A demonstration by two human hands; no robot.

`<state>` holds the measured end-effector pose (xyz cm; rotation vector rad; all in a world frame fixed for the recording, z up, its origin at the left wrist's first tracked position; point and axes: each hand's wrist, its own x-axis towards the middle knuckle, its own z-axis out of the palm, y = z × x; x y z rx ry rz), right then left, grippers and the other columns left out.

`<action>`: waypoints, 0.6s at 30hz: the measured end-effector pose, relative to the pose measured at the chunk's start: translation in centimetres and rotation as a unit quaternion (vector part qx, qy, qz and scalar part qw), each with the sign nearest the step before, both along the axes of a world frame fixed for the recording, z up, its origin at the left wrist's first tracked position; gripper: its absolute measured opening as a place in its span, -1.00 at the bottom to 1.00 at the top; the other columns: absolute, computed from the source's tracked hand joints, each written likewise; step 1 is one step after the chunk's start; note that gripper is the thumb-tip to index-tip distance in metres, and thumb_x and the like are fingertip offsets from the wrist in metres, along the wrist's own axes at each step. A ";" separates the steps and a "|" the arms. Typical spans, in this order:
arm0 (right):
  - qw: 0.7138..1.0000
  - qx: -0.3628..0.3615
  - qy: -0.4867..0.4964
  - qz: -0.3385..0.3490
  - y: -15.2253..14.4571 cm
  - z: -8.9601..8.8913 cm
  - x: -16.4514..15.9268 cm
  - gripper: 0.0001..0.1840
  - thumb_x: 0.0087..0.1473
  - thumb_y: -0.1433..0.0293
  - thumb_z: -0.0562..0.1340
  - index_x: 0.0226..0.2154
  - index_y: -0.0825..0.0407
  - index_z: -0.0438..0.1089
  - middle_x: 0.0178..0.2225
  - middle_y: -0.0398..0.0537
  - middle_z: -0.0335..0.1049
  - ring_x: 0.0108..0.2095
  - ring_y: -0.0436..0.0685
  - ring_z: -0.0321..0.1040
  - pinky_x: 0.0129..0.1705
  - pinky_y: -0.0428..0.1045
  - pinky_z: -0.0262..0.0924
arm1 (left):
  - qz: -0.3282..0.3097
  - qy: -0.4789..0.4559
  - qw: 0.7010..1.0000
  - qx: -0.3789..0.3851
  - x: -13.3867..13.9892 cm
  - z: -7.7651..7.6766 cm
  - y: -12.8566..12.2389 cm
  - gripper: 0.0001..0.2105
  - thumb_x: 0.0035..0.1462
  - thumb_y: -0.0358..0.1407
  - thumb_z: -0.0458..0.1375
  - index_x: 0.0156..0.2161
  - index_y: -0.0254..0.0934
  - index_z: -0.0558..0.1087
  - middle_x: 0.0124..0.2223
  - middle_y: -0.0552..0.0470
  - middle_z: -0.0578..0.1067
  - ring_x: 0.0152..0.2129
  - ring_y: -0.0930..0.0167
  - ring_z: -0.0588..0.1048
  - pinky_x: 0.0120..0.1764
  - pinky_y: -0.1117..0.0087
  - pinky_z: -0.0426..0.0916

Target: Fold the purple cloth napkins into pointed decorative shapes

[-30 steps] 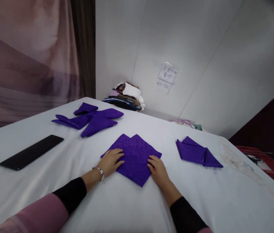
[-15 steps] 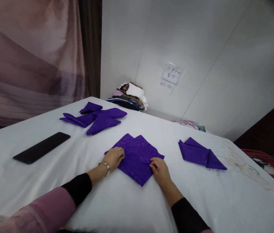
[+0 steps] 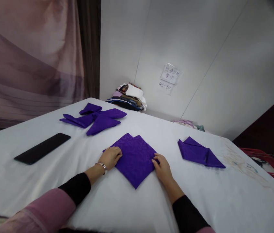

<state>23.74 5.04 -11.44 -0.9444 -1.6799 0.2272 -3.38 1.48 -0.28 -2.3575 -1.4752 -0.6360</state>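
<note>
A purple patterned napkin (image 3: 133, 157), folded into a diamond, lies on the white tablecloth (image 3: 132, 207) in front of me. My left hand (image 3: 110, 156), with a bracelet at the wrist, rests on the napkin's left corner with fingers curled over the edge. My right hand (image 3: 161, 167) presses on the right corner, its fingertips pinching the cloth edge.
A folded purple napkin (image 3: 199, 153) lies to the right. Several folded purple napkins (image 3: 95, 117) sit at the far left, with a black phone (image 3: 42, 148) nearer. A pile of folded cloths (image 3: 128, 96) stands at the wall under a paper note (image 3: 169, 73). A red crate (image 3: 268, 161) sits at far right.
Both hands have drawn inward on the napkin's side corners and the cloth looks slightly narrower. The camera view has shifted a little.
</note>
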 end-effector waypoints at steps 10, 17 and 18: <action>0.983 -0.081 0.108 0.122 -1.7 4.0 1.1 -0.75 0.00 0.25 0.19 -0.28 0.00 0.45 -0.13 0.03 0.41 -0.07 0.19 0.31 0.02 0.16 0.14 | 0.012 -0.023 0.999 0.033 -0.3 0.0 0.2 -0.85 0.15 -0.35 -0.08 -0.36 -0.23 0.32 -0.27 0.00 0.44 -0.29 0.38 0.38 -0.19 0.33 0.26; 0.866 -0.039 0.209 0.453 -10.3 15.8 3.2 -0.58 0.08 0.04 0.07 -0.11 -0.08 0.34 -0.17 -0.02 0.44 -0.17 0.19 0.39 -0.11 0.17 0.24 | 0.028 0.022 0.999 -0.003 -0.7 0.7 0.1 -0.88 0.13 -0.38 0.01 -0.37 -0.26 0.39 -0.33 0.02 0.45 -0.33 0.39 0.40 -0.21 0.30 0.31; 0.866 -0.031 0.204 0.455 -10.6 16.4 3.5 -0.58 0.07 0.02 0.08 -0.09 -0.12 0.32 -0.17 -0.05 0.43 -0.15 0.19 0.38 -0.12 0.15 0.24 | 0.031 0.029 0.999 -0.002 -1.0 0.9 0.4 -0.88 0.14 -0.34 0.02 -0.30 -0.28 0.40 -0.27 0.01 0.45 -0.31 0.39 0.40 -0.20 0.28 0.32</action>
